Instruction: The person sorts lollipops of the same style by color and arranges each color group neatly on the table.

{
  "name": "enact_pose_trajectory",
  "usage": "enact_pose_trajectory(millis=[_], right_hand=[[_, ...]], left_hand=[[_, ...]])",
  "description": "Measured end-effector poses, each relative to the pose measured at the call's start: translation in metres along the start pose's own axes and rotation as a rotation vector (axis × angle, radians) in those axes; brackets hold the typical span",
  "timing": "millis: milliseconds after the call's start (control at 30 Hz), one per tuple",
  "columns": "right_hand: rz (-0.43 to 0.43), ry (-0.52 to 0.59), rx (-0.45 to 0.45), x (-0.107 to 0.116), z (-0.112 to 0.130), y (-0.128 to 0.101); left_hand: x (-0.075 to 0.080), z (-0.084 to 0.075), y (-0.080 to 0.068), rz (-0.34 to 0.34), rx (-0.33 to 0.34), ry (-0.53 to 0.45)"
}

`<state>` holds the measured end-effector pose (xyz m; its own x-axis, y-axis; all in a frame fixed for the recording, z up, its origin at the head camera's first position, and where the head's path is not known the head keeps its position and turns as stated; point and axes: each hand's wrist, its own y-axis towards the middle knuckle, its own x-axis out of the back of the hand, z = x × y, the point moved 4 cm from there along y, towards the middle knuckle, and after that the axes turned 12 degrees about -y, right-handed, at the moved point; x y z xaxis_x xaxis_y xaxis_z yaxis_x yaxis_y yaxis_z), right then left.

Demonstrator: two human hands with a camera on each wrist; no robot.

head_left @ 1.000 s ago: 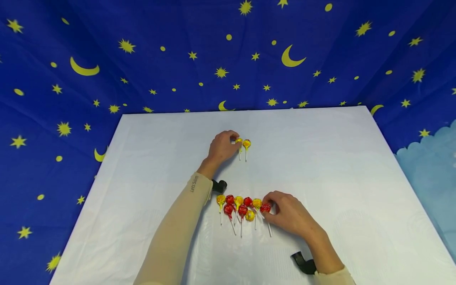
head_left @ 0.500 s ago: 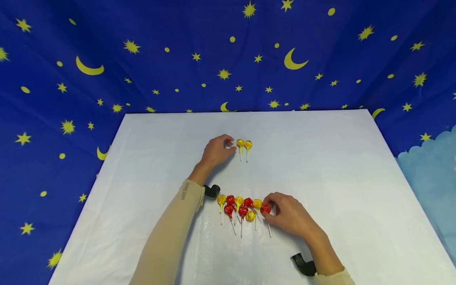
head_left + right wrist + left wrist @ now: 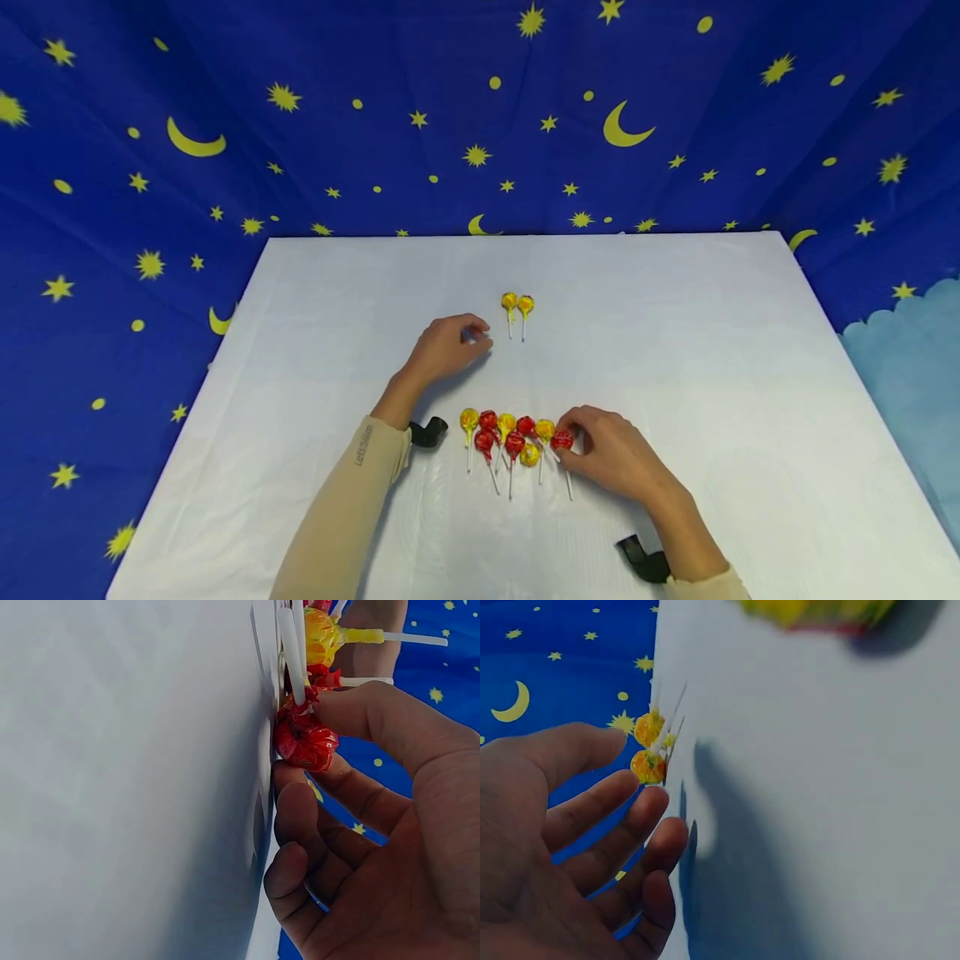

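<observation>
On the white bench, near edge: cluster of red and yellow lollipops.
Right hand: fingers pinch the rightmost red lollipop of the cluster.
Left hand: fingers loosely curled, holding nothing, near two yellow lollipops lying farther back, apart from them.

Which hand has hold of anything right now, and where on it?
The right hand pinches the red lollipop at its wrapped head, thumb and forefinger. The left hand holds nothing.
</observation>
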<state>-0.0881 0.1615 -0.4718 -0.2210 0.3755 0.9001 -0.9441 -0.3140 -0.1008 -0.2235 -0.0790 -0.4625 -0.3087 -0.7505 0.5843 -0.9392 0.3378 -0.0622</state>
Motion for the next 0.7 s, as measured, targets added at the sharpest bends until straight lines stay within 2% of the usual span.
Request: enact_pose_trajectory(millis=[100, 367, 533, 700], right_hand=[[0.009, 0.001, -0.004, 0.001, -0.001, -0.002], [0.0, -0.001, -0.014, 0.005, -0.003, -0.001], [-0.002, 0.005, -0.008, 0.004, -0.001, 0.0], [0.009, 0.008, -0.036, 0.001, -0.001, -0.003]], left_hand=[[-0.002, 0.0, -0.008, 0.037, -0.005, 0.011], [0.005, -0.008, -0.03, 0.054, -0.037, 0.0], [0.01, -0.008, -0.046, 0.066, -0.055, -0.023], [0.007, -0.004, -0.063, 0.1, -0.065, -0.048]])
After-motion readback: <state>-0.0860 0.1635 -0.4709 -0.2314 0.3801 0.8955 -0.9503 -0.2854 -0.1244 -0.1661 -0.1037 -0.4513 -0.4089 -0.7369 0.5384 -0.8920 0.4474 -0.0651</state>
